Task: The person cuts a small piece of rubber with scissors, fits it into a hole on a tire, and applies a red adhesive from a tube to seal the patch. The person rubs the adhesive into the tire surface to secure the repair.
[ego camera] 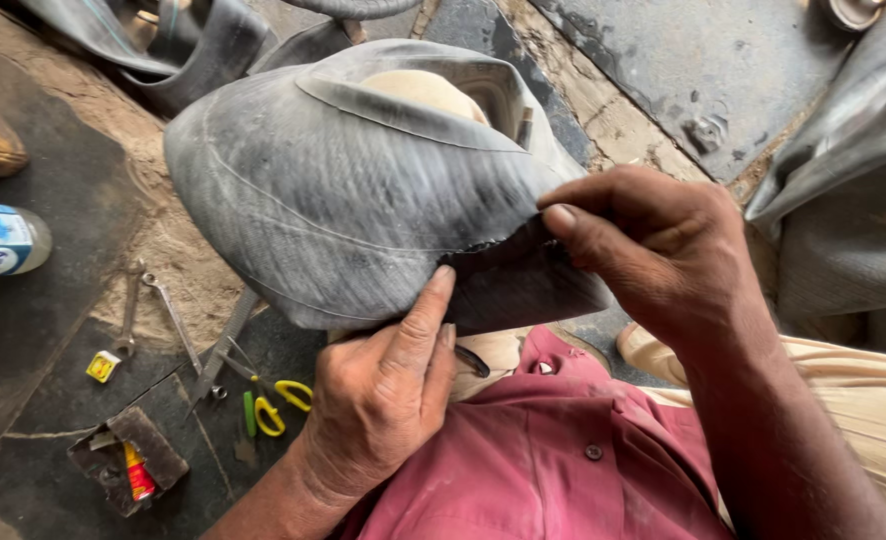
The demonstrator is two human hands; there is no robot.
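I have the grey rubber inner tube (343,190) draped in front of my chest, with a dark patch (518,280) lying on its lower edge. My left hand (383,400) presses its thumb on the patch's rim; my right hand (663,250) has its fingers pinched on the tube beside it. The patch looks placed, its edges probably still to press. On the floor (33,330) lie a blue-and-white bottle (3,240), a small yellow packet (103,366) and a red-and-yellow tube (139,478) in a box.
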